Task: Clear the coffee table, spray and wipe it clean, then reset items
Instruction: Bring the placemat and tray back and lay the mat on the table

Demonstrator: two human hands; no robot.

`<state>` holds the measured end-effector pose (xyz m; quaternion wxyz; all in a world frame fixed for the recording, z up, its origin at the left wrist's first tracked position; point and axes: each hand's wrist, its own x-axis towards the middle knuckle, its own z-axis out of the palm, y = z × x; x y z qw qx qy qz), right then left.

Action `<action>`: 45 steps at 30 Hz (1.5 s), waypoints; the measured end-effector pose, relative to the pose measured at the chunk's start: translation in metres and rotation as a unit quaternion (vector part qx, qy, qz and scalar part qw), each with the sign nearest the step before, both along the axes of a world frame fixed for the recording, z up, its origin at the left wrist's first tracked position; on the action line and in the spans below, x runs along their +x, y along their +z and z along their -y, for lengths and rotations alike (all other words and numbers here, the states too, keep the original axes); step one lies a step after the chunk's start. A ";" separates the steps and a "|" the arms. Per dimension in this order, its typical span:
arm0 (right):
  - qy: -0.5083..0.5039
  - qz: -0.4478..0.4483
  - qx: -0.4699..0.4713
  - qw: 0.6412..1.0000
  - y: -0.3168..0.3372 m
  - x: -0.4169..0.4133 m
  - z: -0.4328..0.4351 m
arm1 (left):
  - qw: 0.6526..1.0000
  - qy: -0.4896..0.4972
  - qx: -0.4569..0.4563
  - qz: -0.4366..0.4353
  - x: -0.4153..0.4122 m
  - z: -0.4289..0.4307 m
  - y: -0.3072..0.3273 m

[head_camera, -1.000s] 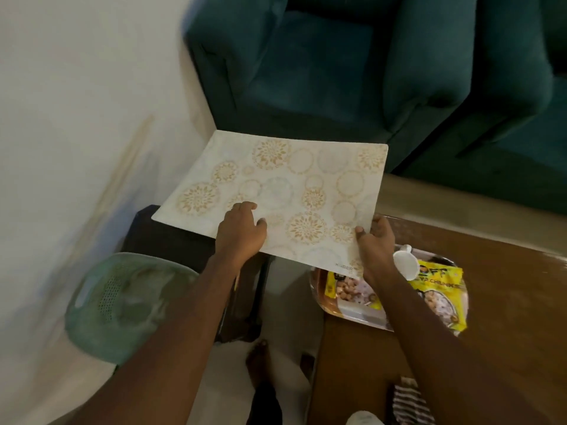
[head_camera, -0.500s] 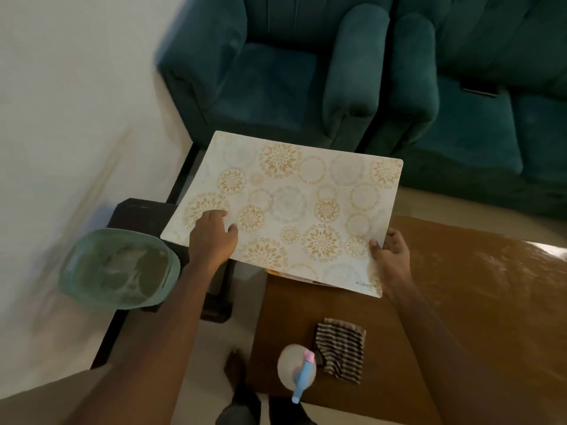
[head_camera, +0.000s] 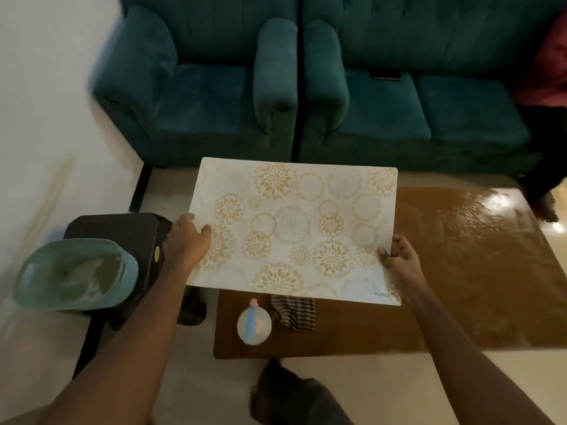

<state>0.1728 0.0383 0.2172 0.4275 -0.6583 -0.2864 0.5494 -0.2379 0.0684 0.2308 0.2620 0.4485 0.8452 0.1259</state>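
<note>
We count one mat (head_camera: 294,228), one bottle (head_camera: 254,322), one cloth (head_camera: 293,312); mat cream, gold rosettes; left hand (head_camera: 187,240), right hand (head_camera: 399,259) grip edges

A teal sofa (head_camera: 429,111) fills the far side. Just left of the sofa stands a matching armchair (head_camera: 199,96), then a white wall (head_camera: 46,87). In front of the sofa lie cream floor (head_camera: 383,388) and a glossy brown worktop (head_camera: 460,271) catching light.
</note>
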 end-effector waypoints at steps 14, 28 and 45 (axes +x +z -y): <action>-0.059 0.015 -0.026 0.998 0.005 0.185 0.065 | 0.988 0.017 0.135 0.072 0.192 0.026 0.010; -0.021 0.106 -0.063 0.992 -0.023 0.320 0.023 | 0.978 0.066 0.149 0.133 0.348 0.023 -0.039; -0.024 0.126 -0.107 0.986 -0.129 0.354 -0.012 | 0.995 0.028 0.059 0.082 0.374 0.004 -0.157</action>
